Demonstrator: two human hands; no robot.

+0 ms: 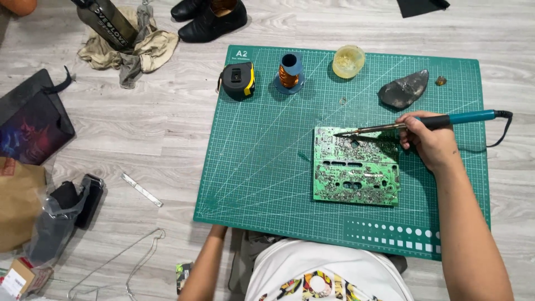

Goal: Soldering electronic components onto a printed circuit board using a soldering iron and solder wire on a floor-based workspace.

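The soldering iron is gripped by the right hand, tip on the circuit board's upper edge, mid-mat; unheld, the board could be nudged; left hand's state cannot be told.

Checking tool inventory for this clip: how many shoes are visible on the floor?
2: a pair of black shoes side by side on the floor above the green cutting mat, cut off by the top edge. Others may lie outside the frame.
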